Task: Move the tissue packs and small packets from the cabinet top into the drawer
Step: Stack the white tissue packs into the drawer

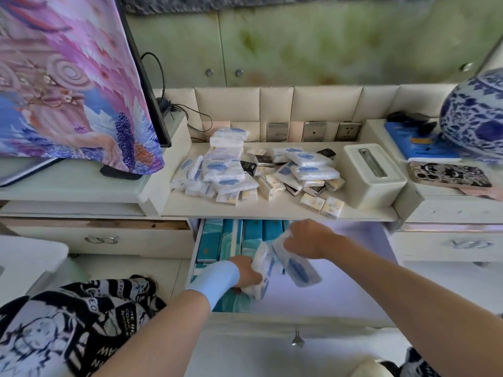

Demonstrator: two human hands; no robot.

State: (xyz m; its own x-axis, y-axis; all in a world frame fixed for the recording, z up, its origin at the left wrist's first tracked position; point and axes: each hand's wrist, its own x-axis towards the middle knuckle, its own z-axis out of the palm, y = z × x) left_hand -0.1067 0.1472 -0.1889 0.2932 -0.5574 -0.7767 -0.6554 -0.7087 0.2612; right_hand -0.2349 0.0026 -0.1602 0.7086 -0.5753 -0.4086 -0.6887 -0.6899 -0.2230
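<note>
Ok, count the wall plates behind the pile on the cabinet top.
3, in a row on the back wall: left plate, middle plate, right socket. The pile may hide more.

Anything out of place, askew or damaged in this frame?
The drawer front left of the open drawer shows a chipped, bare-wood top edge. The tissue packs and packets lie in a loose heap, several tilted. Nothing looks spilled.

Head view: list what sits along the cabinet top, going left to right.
Patterned cloth draped over the screen → pile of tissue packs → scattered small packets → white tissue box → patterned phone case → blue-and-white jar.
</note>
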